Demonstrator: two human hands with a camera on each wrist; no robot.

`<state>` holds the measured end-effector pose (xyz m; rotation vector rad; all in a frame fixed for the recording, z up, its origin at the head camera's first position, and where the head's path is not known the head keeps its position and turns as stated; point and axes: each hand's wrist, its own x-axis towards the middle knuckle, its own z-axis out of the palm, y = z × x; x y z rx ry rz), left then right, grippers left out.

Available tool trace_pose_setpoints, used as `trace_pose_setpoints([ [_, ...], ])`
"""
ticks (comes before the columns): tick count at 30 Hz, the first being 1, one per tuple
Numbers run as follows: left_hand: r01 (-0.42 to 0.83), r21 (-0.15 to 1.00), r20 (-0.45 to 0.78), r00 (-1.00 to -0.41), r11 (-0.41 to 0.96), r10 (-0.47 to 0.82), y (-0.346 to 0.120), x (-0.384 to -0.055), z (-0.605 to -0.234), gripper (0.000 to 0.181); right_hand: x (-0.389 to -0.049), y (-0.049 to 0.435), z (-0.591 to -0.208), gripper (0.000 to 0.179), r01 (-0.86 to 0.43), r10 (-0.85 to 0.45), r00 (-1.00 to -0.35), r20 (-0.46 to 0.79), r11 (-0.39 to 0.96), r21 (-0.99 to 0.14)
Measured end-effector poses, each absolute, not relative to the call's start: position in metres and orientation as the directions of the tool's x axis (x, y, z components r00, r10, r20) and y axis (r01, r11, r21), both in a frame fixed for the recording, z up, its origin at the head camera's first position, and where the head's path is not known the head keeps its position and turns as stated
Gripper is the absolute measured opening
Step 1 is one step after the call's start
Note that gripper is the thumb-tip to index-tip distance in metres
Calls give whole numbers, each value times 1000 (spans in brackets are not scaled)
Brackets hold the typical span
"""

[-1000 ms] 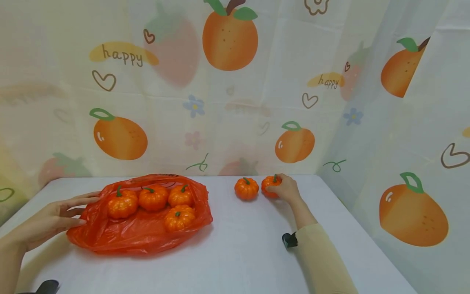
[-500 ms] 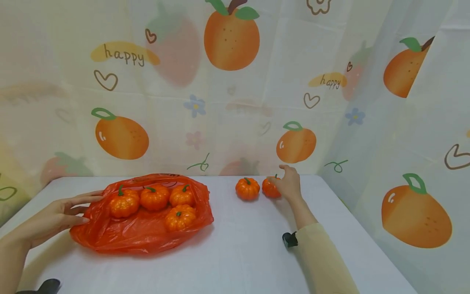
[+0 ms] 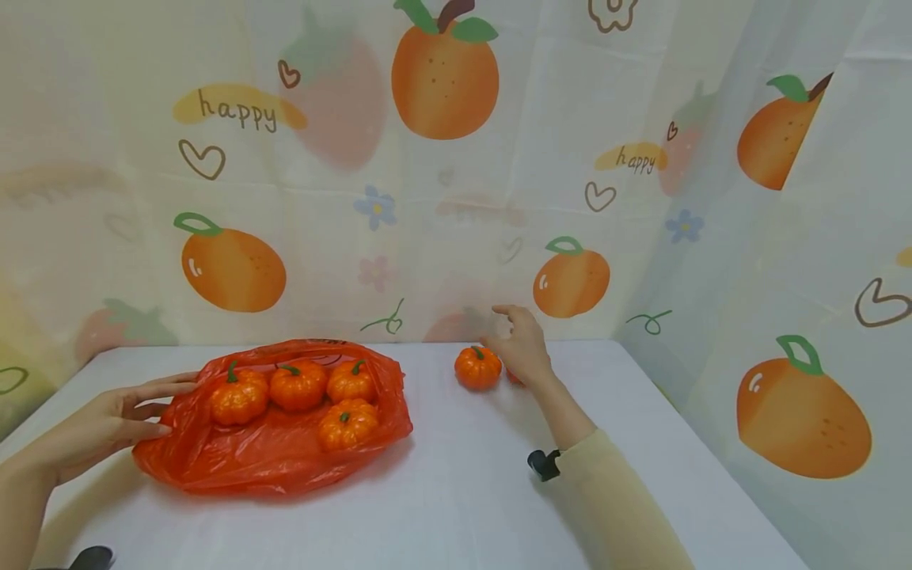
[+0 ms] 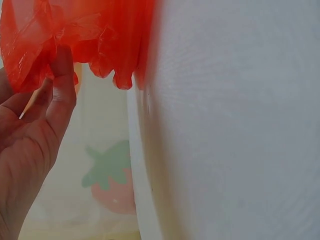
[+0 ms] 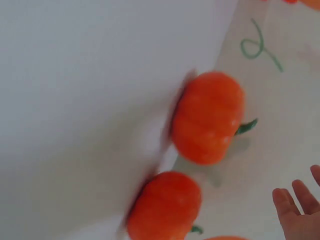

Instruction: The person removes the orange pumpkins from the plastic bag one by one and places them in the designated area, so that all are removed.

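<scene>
Your left hand (image 3: pixel 107 423) holds the near side of a red plastic bag (image 3: pixel 264 463) between thumb and fingers. The bag lies on the white worktop (image 3: pixel 470 491) just right of that hand, its mouth spread wide. Four orange pumpkins with green stems sit inside: one (image 3: pixel 239 397) closest to your left hand, a second (image 3: pixel 298 385) beside it, a third (image 3: pixel 351 382) further toward your right hand, and a fourth (image 3: pixel 348 425) in front of the third.

Your right hand (image 3: pixel 527 348) is empty, its fingers loosely parted, raised above the worktop. Two more pumpkins stand there upright, well apart from the bag. In the head view, one pumpkin (image 3: pixel 477 369) shows just left of your right hand, while that hand covers most of the other. Your right wrist view shows this other pumpkin (image 5: pixel 164 207) just beside the first, both apart from your fingers. Beyond both hands hangs a pale curtain (image 3: pixel 442 206) printed with oranges and strawberries. A beige sleeve (image 3: pixel 620 491) covers your right forearm.
</scene>
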<state>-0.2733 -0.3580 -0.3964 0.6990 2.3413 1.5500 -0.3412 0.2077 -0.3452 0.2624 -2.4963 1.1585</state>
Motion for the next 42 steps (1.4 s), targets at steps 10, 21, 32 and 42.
trace_pose_setpoints([
  [10,243,907,40,-862,343,505,-357,-274,-396,55,-329,162,-336,54,-438,-169,-892,420,552,-709],
  [21,270,898,60,-857,347,513,-356,-274,-396,53,-310,120,-334,61,-577,-412,-815,409,503,-643],
  [32,264,900,56,-859,347,508,-356,-273,-396,52,-293,84,-347,59,-620,-570,-770,286,565,-544],
  [42,264,908,57,-847,325,529,-358,-275,-397,53,-285,63,-354,61,-612,-606,-770,199,614,-498],
])
